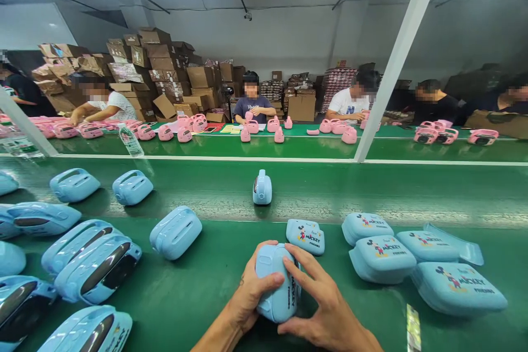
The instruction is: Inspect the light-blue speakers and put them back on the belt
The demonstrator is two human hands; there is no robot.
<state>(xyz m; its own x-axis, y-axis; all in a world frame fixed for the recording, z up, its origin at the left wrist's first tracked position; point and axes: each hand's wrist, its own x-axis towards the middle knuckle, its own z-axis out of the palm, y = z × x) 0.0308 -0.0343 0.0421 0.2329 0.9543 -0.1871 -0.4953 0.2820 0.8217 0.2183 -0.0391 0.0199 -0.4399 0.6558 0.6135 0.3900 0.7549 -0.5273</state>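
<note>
Between my two hands is a light blue plastic casing (270, 300) with dark printed lettering along its right face, tilted up on edge. My left hand (251, 291) wraps its left side, thumb across the front. The fingers of my right hand (317, 300) press on its top and lower right edge. Just beyond my hands lies a flat blue cover (306, 236) printed with a cartoon mouse and "Mickey Friends". To the right sit several similar printed covers (383, 258). On the left stand several blue handled units (99, 267), some with dark glossy fronts.
A green conveyor belt (313, 190) runs across, carrying a blue unit (262, 188). A white frame post (396, 66) rises at right. Beyond it, people sit at a green bench with pink units (273, 125). A clear bottle (131, 140) and a small printed strip (413, 330) are also there.
</note>
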